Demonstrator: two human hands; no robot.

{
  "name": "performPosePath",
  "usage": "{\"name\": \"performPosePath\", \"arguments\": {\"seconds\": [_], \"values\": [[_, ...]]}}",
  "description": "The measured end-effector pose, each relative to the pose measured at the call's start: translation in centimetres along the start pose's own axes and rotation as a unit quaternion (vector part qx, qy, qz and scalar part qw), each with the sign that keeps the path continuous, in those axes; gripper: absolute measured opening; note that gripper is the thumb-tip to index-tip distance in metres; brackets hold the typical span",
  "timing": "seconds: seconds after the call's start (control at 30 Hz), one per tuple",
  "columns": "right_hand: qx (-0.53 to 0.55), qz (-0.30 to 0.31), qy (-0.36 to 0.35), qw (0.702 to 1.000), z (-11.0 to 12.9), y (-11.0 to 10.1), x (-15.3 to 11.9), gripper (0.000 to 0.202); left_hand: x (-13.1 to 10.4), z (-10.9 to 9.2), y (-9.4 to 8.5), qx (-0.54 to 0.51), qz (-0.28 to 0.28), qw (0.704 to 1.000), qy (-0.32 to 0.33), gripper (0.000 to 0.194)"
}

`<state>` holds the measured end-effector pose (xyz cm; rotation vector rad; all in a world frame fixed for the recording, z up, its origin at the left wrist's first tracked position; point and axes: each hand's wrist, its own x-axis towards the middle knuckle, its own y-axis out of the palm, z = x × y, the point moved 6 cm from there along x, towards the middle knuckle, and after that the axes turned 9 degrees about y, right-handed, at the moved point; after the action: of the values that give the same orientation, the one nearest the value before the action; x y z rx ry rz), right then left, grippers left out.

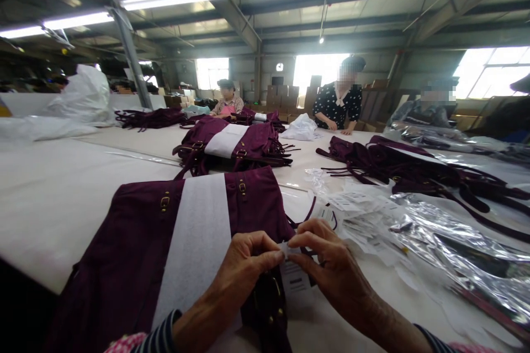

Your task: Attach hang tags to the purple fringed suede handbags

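Observation:
A dark purple bag lies on the table in front of me, with a white paper band around its body and brass buckles on its handle tabs. Over its right side, my left hand pinches the top of a white printed tag. My right hand is just right of it, thumb and index finger closed at the same tag top. The tag hangs down between the two hands, beside a dark strap with brass fittings. What exactly the fingertips grip is too small to tell.
More banded purple bags are stacked ahead, others lie right. Loose tags and shiny clear plastic bags cover the table's right side. Several people stand or sit beyond the table; white plastic is heaped far left.

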<state>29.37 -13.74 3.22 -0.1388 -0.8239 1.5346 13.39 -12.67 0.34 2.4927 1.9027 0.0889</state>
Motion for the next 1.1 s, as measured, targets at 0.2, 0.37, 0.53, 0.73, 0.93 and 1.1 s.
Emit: {"name": "performPosePath", "arguments": {"seconds": [0.2, 0.37, 0.53, 0.73, 0.93, 1.1], "values": [[0.090, 0.052, 0.062, 0.993, -0.8, 0.5, 0.4, 0.009, -0.1, 0.2, 0.0, -0.014, 0.026, 1.000, 0.007, 0.017], [0.152, 0.079, 0.105, 0.980, -1.2, 0.7, 0.5, 0.013, -0.5, 0.3, 0.2, -0.026, 0.042, 0.999, 0.005, 0.016], [0.110, 0.054, 0.095, 0.988, -1.3, 0.5, 0.2, 0.011, -0.7, 0.5, 0.3, 0.017, 0.031, 0.999, -0.003, 0.019], [0.112, 0.052, 0.128, 0.984, -2.0, 0.3, 0.1, 0.018, -0.5, 0.6, -0.2, 0.118, 0.012, 0.993, 0.011, 0.013], [0.200, 0.102, 0.166, 0.960, -2.2, 0.8, 0.2, 0.026, 0.4, -2.0, -0.4, 0.137, 0.005, 0.984, 0.114, 0.016], [0.302, 0.128, 0.221, 0.918, -2.4, 1.5, 0.3, 0.029, 1.1, -0.7, 0.1, 0.073, 0.036, 0.996, 0.033, 0.026]]}}
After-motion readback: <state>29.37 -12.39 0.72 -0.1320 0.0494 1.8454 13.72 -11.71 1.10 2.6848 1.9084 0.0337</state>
